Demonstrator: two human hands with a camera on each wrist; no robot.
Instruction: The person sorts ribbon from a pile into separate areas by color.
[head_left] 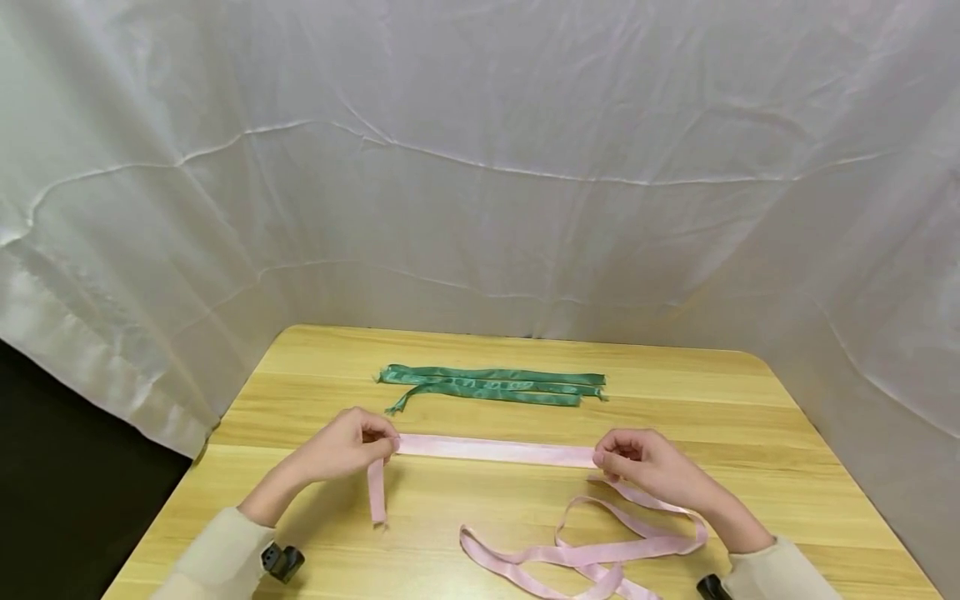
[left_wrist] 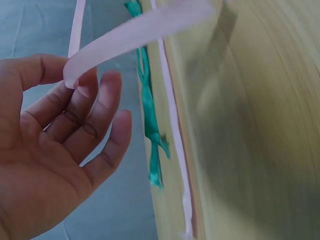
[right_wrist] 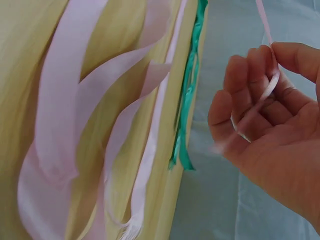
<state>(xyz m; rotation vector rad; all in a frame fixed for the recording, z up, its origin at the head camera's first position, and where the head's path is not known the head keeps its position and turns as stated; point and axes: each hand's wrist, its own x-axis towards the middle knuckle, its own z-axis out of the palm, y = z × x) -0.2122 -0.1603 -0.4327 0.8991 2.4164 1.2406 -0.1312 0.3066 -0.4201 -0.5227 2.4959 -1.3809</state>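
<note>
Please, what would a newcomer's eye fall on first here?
Probably the pink ribbon, stretched between the left hand and right hand. Next, the green ribbons, lying beyond it on the table. Then the pink loops, on the near side, beside the right arm.

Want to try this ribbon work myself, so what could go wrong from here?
The left hand and right hand pinch the held ribbon, which could slip if either grip loosens. The loose pink loops near the right hand might snag and tangle. A frayed pink strip might unravel further.
</note>
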